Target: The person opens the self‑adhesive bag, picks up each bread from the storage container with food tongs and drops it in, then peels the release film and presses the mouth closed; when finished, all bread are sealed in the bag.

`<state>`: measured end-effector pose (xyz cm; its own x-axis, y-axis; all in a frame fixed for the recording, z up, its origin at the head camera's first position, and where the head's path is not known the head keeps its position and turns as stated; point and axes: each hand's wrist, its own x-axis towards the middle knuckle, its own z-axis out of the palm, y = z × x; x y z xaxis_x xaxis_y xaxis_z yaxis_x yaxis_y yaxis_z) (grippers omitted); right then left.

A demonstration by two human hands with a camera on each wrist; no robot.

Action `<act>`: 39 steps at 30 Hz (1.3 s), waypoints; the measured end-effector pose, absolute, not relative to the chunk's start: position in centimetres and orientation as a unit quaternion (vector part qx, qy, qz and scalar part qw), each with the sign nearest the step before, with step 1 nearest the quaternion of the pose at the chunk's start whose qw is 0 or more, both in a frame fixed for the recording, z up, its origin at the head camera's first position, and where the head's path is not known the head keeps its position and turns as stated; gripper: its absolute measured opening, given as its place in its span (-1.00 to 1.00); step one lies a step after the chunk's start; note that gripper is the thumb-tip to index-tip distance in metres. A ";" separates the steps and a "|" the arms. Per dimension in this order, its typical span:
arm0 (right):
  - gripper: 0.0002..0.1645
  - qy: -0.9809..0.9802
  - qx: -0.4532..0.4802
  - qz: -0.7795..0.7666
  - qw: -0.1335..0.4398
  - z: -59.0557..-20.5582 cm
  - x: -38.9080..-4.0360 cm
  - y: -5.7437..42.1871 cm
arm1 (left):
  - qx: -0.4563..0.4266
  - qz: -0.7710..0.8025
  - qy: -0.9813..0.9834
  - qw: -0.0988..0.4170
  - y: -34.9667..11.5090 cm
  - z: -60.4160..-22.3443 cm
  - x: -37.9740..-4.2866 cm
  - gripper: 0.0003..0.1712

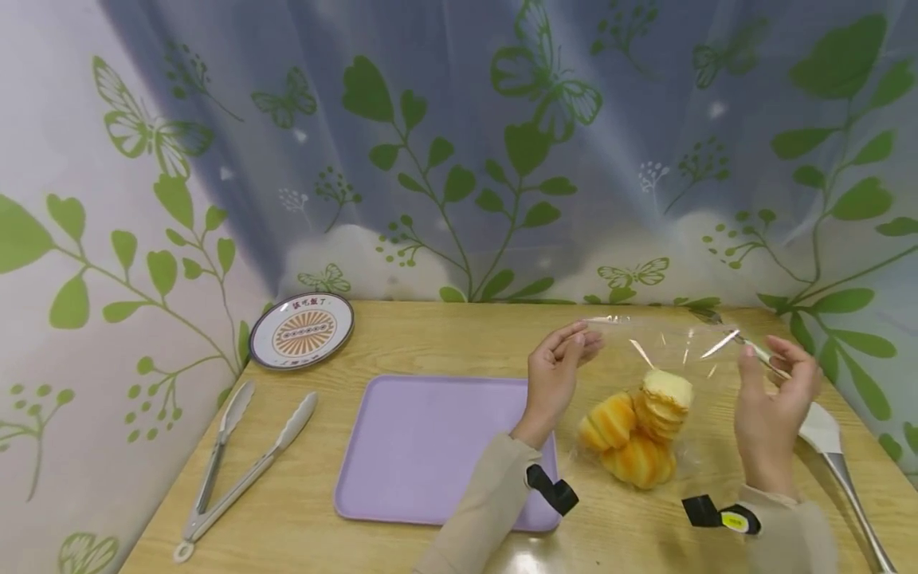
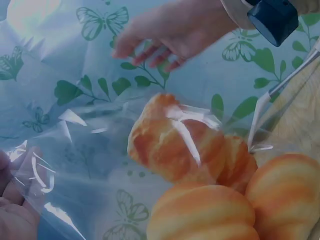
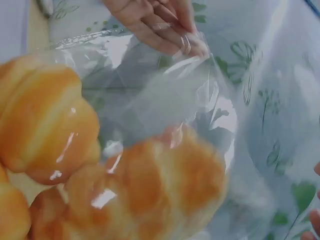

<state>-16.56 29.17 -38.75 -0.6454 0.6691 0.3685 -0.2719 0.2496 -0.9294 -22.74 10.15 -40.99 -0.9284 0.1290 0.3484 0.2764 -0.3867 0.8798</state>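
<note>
A clear plastic bag (image 1: pixel 706 383) with several golden bread rolls (image 1: pixel 638 462) in it stands on the wooden table. My left hand (image 1: pixel 555 375) pinches the bag's upper left corner, and the right wrist view shows the same left hand (image 3: pixel 160 25) with the film between thumb and fingers. On the bag's other side is my right hand (image 1: pixel 778 406), thumb raised and fingers loosely bent. In the left wrist view that right hand (image 2: pixel 170 37) is blurred and apart from the film, holding nothing. The rolls (image 2: pixel 200 210) press against the bag's lower part.
Left of the bag lies a purple tray (image 1: pixel 430 446), partly under my left forearm. Spread metal tongs (image 1: pixel 244 470) and a round patterned plate (image 1: pixel 303 331) are farther left. A white-headed spatula (image 1: pixel 821 430) lies at the right edge. A leaf-patterned curtain (image 1: pixel 459 199) hangs behind the table.
</note>
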 end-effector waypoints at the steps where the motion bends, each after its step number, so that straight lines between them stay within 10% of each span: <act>1: -0.76 -0.711 -0.125 0.556 0.412 -38.6 -16.4 28.5 | -0.187 -0.810 -0.554 0.039 10.1 -40.9 -22.7 -0.64; 10: -0.49 -0.774 0.164 0.306 0.529 -37.7 -17.5 22.9 | -0.222 -0.777 -0.590 -0.001 10.7 -40.2 -21.9 -0.60; 26: -0.56 -0.765 0.173 0.141 0.605 -38.2 -18.7 22.9 | -0.292 -0.666 -0.686 0.026 9.8 -39.3 -20.8 -0.62; 39: -0.75 -0.764 0.121 0.351 0.528 -38.3 -18.3 21.9 | -0.302 -0.670 -0.678 0.022 10.1 -38.9 -20.5 -0.67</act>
<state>-18.28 21.92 -38.33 -0.4130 0.1850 0.8917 -0.5557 0.7245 -0.4077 -20.47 10.06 -38.89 -0.8163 0.3806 0.4345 0.4393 -0.0792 0.8948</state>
